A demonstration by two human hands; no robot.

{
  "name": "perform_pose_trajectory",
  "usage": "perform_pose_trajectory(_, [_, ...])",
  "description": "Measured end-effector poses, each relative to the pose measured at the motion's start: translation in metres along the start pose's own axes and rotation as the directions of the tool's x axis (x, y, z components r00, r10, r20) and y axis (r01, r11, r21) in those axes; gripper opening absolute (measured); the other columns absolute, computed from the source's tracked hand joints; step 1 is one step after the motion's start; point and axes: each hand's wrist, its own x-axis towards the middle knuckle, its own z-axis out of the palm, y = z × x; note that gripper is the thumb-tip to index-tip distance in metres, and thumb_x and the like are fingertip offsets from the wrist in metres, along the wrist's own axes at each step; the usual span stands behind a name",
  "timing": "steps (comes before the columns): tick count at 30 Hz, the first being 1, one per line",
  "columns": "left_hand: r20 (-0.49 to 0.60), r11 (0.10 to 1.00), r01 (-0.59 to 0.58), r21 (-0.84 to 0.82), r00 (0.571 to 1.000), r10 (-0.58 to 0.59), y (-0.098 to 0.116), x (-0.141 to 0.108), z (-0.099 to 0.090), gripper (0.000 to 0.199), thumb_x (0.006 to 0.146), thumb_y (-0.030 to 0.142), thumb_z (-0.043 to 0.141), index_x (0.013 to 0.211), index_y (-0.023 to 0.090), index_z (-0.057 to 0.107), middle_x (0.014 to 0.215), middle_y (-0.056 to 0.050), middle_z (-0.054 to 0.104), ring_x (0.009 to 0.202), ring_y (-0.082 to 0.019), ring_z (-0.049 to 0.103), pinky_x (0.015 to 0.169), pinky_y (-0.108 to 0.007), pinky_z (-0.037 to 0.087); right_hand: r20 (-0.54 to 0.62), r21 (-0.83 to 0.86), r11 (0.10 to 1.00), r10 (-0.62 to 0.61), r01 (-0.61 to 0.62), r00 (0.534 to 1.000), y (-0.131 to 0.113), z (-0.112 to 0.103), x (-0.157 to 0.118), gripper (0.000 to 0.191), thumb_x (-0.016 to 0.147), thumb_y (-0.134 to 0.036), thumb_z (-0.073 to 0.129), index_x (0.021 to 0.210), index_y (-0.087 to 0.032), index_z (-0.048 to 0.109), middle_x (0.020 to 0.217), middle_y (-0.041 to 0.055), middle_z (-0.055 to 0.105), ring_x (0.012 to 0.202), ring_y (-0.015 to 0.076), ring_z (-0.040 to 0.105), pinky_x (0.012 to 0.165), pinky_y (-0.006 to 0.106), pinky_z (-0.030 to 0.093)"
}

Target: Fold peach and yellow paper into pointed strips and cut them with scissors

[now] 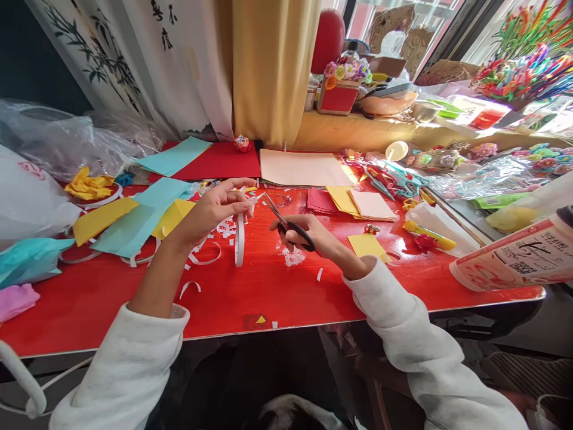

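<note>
White strip (240, 242) hangs from the left hand's (219, 206) pinched fingertips, left of the scissors (283, 223); the right hand (320, 237) grips the scissors' handles, blades slightly parted; snipped bits (227, 227) lie left of the scissors, so cutting seems partly done; the strip's dangling length looks uncut, as do the paper squares (373, 205) to their right.

- worktop (215, 310): red, glossy, white scraps strewn mid-surface.
- left: blue paper (143, 218), yellow crumpled flower (91, 184).
- back: red sheet (219, 161), pale peach sheet (302, 168).
- right: small yellow square (367, 246), glue tube (430, 235), printed cup (514, 254).
</note>
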Motion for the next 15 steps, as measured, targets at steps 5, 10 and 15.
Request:
perform_pose_trajectory(5, [-0.017, 1.0, -0.012, 0.015, 1.0, 0.013, 0.0, 0.0, 0.001, 0.049, 0.071, 0.037, 0.06, 0.116, 0.019, 0.049, 0.067, 0.0, 0.058, 0.065, -0.015, 0.055, 0.061, -0.027, 0.041, -0.055, -0.022, 0.997, 0.067, -0.068, 0.996, -0.003, 0.005, 0.0, 0.041, 0.068, -0.047, 0.062, 0.09, -0.012, 0.06, 0.06, -0.0023, 0.048, 0.049, 0.0053, 0.041, 0.044, 0.019, 0.03])
perform_pose_trajectory(10, [0.013, 0.999, 0.003, 0.032, 1.0, -0.004, 0.0, 0.0, 0.01, 0.046, 0.074, 0.035, 0.058, 0.116, 0.02, 0.049, 0.07, -0.001, 0.059, 0.071, -0.016, 0.056, 0.065, -0.028, 0.042, -0.049, -0.003, 0.997, 0.079, -0.079, 0.996, -0.003, 0.007, 0.001, 0.039, 0.068, -0.046, 0.062, 0.088, -0.013, 0.059, 0.06, -0.002, 0.049, 0.049, 0.0063, 0.043, 0.044, 0.019, 0.031])
perform_pose_trajectory(15, [0.02, 0.999, -0.007, 0.033, 1.0, 0.007, -0.001, 0.0, 0.018, 0.043, 0.075, 0.034, 0.057, 0.115, 0.02, 0.05, 0.068, -0.001, 0.058, 0.07, -0.016, 0.055, 0.064, -0.027, 0.041, -0.06, 0.038, 0.999, 0.037, -0.035, 0.998, -0.001, 0.009, 0.001, 0.035, 0.07, -0.046, 0.06, 0.08, -0.013, 0.058, 0.052, -0.004, 0.045, 0.045, 0.0049, 0.04, 0.042, 0.019, 0.028])
